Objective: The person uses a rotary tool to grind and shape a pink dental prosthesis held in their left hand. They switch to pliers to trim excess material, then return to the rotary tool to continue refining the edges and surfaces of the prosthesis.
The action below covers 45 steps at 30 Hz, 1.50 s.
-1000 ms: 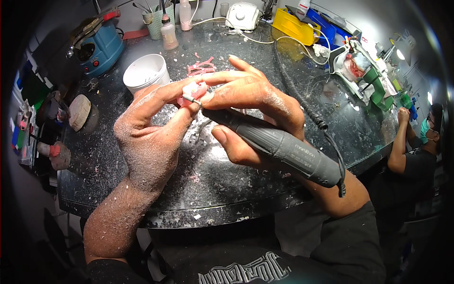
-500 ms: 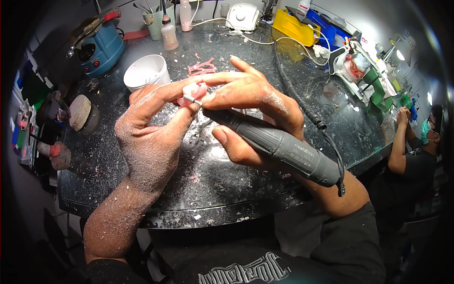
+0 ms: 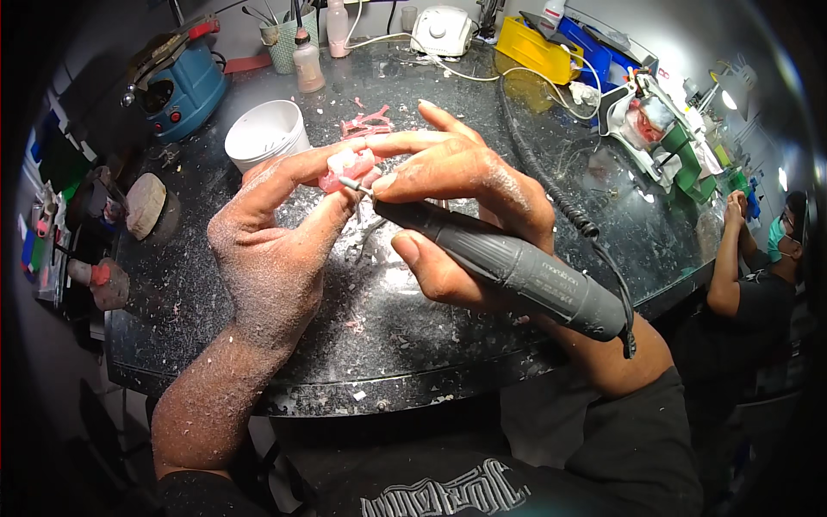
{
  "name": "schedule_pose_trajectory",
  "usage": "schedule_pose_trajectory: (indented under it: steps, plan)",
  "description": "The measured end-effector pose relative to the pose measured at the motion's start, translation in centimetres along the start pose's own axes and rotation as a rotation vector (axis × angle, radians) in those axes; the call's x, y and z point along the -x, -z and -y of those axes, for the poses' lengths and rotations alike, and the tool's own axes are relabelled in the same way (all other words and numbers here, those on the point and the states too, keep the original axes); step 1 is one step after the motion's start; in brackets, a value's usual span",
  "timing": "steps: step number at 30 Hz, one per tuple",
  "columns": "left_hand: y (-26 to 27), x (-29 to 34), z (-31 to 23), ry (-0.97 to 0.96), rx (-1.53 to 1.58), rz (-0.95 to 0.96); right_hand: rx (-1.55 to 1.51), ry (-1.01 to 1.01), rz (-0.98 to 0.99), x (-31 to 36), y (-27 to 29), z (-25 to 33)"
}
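Observation:
My left hand point(image 3: 276, 233), dusted with pale powder, pinches a small pink and white denture piece point(image 3: 343, 169) between thumb and fingers. My right hand point(image 3: 482, 198) is wrapped round a black rotary handpiece point(image 3: 508, 263), gripped like a pen. From its tip sticks a thin grey bur point(image 3: 351, 183), lying at the lower edge of the pink piece; whether it touches cannot be made out. The handpiece's cord trails from its rear end. Both hands are close together above the dark, dusty bench point(image 3: 413, 336).
Behind my left hand stands a white tub point(image 3: 269, 133), with pink branching scraps point(image 3: 366, 122) beside it. A blue machine point(image 3: 185, 90) is at the far left, a white control box point(image 3: 444, 33) at the back. A coiled cord point(image 3: 551, 194) crosses rightward. A person point(image 3: 758, 258) sits at the right.
The handpiece has shifted slightly right and down, so more of the bur shows. The pink piece has tilted a little in my left fingers.

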<state>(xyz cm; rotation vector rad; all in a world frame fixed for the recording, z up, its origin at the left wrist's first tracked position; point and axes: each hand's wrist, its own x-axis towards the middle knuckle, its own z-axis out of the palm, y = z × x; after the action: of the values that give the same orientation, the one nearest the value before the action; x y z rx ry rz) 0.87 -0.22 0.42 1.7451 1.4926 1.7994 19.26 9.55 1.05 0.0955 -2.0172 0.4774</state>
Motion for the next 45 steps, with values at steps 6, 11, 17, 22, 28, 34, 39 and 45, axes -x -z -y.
schedule_pose_trajectory:
  steps: [6, 11, 17, 22, 28, 34, 39, 45]
  plan:
    - [0.0, 0.12, -0.72, 0.047, 0.041, 0.006, -0.002, 0.016, -0.018, 0.15, -0.37, -0.39]
    - [-0.15, 0.15, -0.61, 0.047, 0.048, -0.001, 0.016, 0.013, -0.011, 0.09, -0.28, -0.29]
    - [-0.19, 0.11, -0.53, 0.008, 0.008, 0.004, 0.028, -0.005, -0.012, 0.14, -0.35, -0.03]
    - [-0.09, 0.08, -0.58, -0.018, -0.016, 0.001, 0.009, -0.027, -0.012, 0.08, -0.31, 0.0]
    - [-0.11, 0.07, -0.7, -0.007, -0.027, -0.005, 0.009, -0.017, -0.007, 0.04, -0.11, -0.01]
    - [-0.17, 0.1, -0.57, 0.034, 0.002, -0.014, -0.025, -0.035, -0.02, 0.12, -0.22, -0.01]
    - [-0.18, 0.02, -0.23, 0.01, 0.012, -0.016, -0.011, -0.026, -0.031, 0.17, -0.22, -0.17]
    - [-0.17, 0.01, -0.25, 0.011, 0.009, -0.018, -0.008, -0.064, -0.054, 0.18, -0.19, 0.09]
